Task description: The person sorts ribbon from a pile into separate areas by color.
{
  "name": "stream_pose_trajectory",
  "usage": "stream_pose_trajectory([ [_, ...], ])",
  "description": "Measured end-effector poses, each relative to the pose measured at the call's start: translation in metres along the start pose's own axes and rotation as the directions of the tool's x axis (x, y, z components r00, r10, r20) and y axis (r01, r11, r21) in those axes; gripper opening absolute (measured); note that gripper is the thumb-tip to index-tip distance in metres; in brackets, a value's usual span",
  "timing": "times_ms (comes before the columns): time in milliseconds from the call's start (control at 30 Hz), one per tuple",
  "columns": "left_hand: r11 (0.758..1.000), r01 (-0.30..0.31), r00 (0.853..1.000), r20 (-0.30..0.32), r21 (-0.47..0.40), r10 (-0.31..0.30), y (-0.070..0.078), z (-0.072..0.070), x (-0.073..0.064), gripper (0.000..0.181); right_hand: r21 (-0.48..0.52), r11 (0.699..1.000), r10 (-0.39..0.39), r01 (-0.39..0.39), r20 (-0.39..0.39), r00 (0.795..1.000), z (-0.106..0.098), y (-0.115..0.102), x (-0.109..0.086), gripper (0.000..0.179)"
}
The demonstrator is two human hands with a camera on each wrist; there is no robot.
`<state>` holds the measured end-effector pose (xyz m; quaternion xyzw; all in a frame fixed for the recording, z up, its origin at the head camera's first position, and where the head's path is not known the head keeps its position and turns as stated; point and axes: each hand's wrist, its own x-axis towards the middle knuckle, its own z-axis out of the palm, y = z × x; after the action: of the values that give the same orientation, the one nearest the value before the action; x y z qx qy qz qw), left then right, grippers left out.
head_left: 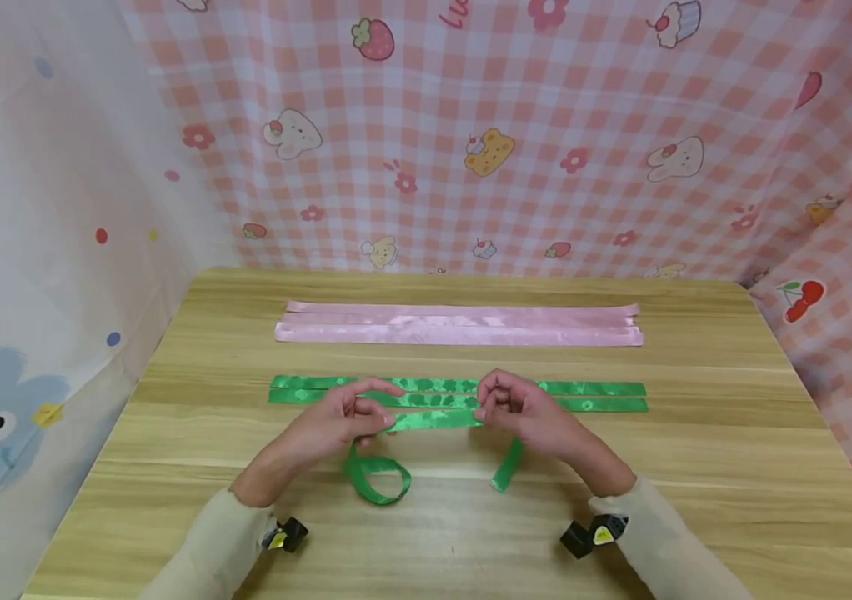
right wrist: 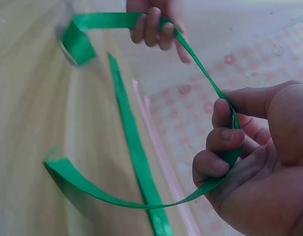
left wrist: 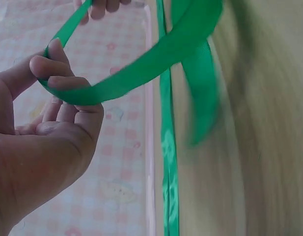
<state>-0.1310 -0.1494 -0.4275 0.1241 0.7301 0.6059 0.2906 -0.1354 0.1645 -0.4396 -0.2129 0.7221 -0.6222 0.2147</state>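
A green satin ribbon (head_left: 435, 419) is stretched between the two hands above the table. My left hand (head_left: 354, 414) pinches it between thumb and fingers, and its loose end curls into a loop below that hand. My right hand (head_left: 522, 411) pinches the other side, with a short tail hanging beneath. In the left wrist view the ribbon (left wrist: 136, 66) runs over the left hand's (left wrist: 58, 113) fingers. In the right wrist view it passes through the right hand's (right wrist: 254, 137) curled fingers. Behind the hands, two green ribbon strips (head_left: 598, 397) lie flat side by side, partly hidden by them.
Farther back, several pink ribbon strips (head_left: 463, 325) lie flat and parallel on the wooden table (head_left: 441, 542). A pink checked curtain (head_left: 433, 100) hangs behind the table's far edge, and a white printed cloth (head_left: 43, 250) hangs at the left.
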Motion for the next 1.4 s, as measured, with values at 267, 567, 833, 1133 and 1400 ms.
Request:
stream_pose_trajectory([
  [267,1.0,-0.026,0.998,-0.058,0.007,0.026,0.002,-0.018,-0.013,0.034,0.005,0.998,-0.066,0.067,-0.064,0.996,-0.027,-0.005,-0.017,0.013],
  [567,0.991,-0.131,0.988,-0.081,0.008,0.132,-0.002,-0.04,-0.025,0.033,0.003,0.989,-0.147,0.148,-0.077,0.986,-0.051,-0.004,-0.037,0.011],
  [833,0.981,-0.191,0.979,-0.062,0.018,0.192,-0.006,-0.062,-0.036,0.034,-0.085,0.984,-0.161,0.154,-0.077,0.984,-0.064,-0.004,-0.051,0.009],
  [1133,0.973,-0.22,0.97,-0.092,0.066,0.225,-0.01,-0.083,-0.046,0.032,-0.133,0.982,-0.146,0.136,-0.066,0.987,-0.076,-0.005,-0.064,0.008],
  [1400,0.982,-0.169,0.983,-0.06,0.08,0.174,-0.015,-0.097,-0.052,0.034,-0.166,0.975,-0.16,0.147,-0.072,0.984,-0.085,-0.006,-0.073,0.009],
])
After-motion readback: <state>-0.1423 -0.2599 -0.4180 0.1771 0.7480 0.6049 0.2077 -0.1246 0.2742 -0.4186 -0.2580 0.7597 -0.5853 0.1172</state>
